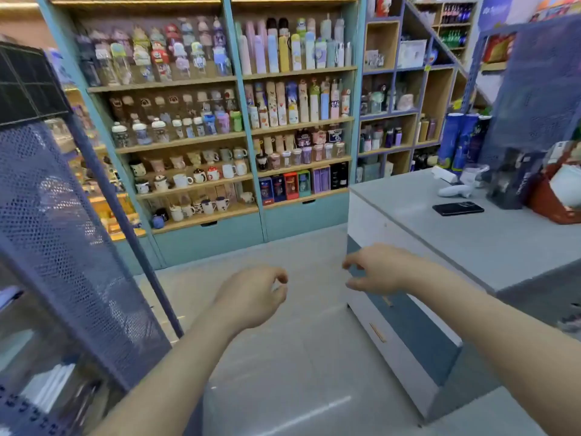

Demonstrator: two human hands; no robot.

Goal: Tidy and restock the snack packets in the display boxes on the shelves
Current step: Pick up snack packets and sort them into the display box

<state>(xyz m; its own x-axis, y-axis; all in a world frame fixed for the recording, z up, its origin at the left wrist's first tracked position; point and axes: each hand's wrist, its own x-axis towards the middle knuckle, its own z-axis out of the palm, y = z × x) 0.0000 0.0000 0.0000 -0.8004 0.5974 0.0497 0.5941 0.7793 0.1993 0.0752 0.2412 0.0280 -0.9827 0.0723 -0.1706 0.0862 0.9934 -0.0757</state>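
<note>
My left hand [256, 295] hangs in mid-air over the grey floor, fingers loosely curled, holding nothing. My right hand [375, 272] is out in front of the counter's corner, fingers also loosely bent and empty. No snack packets or display boxes lie near either hand. Some orange and yellow packaged goods [110, 212] show on low shelves at the left, behind a mesh panel. Red packets [498, 48] sit on a shelf at the far upper right.
A blue perforated metal rack [72, 247] stands close on the left. A grey-topped counter [471, 240] with a black phone [458, 208] is on the right. Teal shelves of bottles and mugs [220, 127] fill the back wall. Open floor [283, 357] lies ahead.
</note>
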